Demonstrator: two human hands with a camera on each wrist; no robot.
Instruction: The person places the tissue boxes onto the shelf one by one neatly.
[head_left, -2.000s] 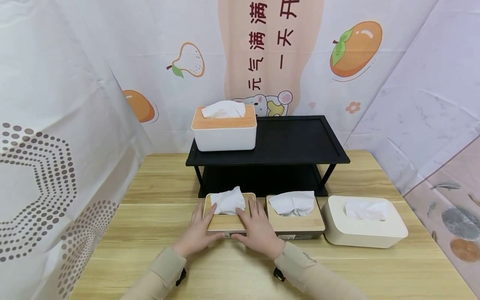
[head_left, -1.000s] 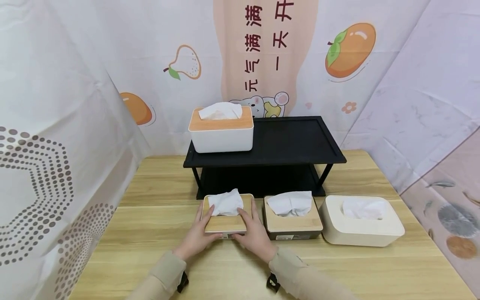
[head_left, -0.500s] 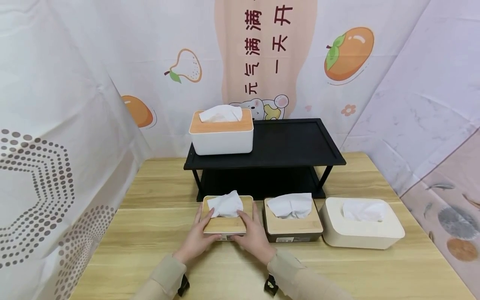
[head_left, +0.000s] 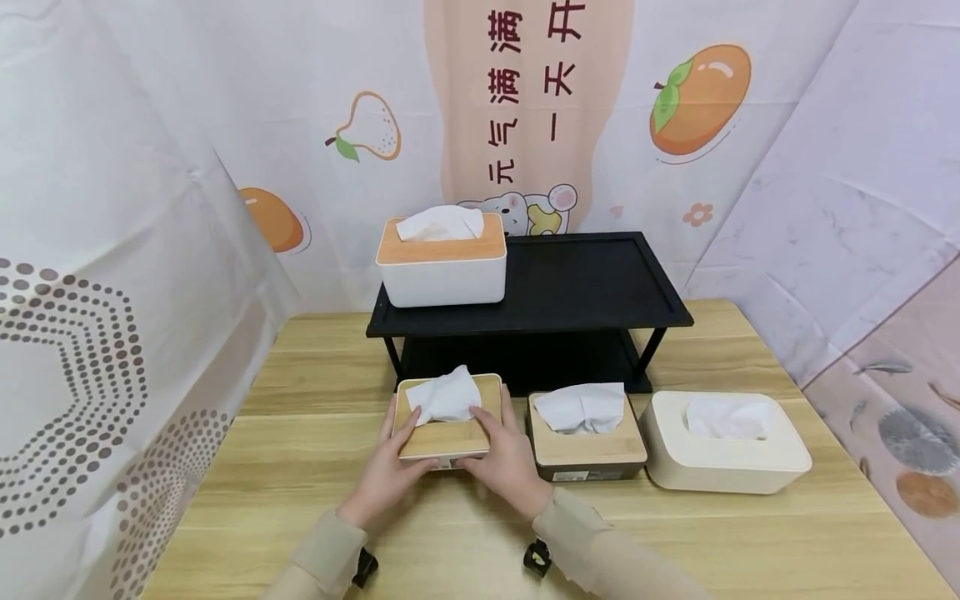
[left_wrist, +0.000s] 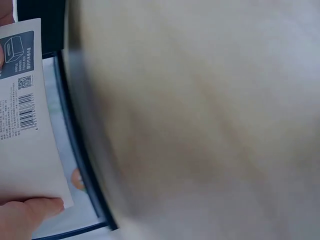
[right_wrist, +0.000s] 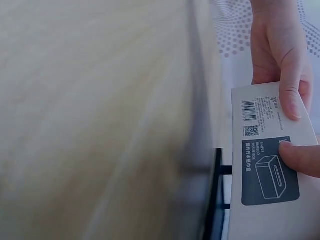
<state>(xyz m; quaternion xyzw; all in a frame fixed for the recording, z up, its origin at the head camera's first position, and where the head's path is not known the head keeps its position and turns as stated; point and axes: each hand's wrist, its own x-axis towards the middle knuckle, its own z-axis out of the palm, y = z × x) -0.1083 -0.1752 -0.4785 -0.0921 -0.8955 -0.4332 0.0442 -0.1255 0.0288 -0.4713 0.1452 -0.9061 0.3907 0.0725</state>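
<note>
Both hands grip a small tissue box (head_left: 442, 440) with a pale wooden lid, a white body and a tuft of tissue (head_left: 450, 397) on top. My left hand (head_left: 387, 475) has its side; my right hand (head_left: 516, 465) has the opposite side. Both thumbs press toward the front face. That printed face (right_wrist: 265, 220) shows a barcode and a dark box drawing in the right wrist view. The left thumb (left_wrist: 30, 212) lies along the box's edge in the left wrist view. The box seems slightly raised from the table. Fingers on its far sides are partly hidden.
A black two-tier rack (head_left: 585, 283) stands behind, with a larger white tissue box (head_left: 442, 279) on its top left. Close by on the right sits a dark tissue box with wooden lid (head_left: 588, 448), then a cream tissue box (head_left: 727, 467). A wooden table (head_left: 300, 417) lies beneath.
The hands have closed in on the tissue box's sides. Within the last half second the box has shifted slightly up and left. The other boxes and the rack stay put.
</note>
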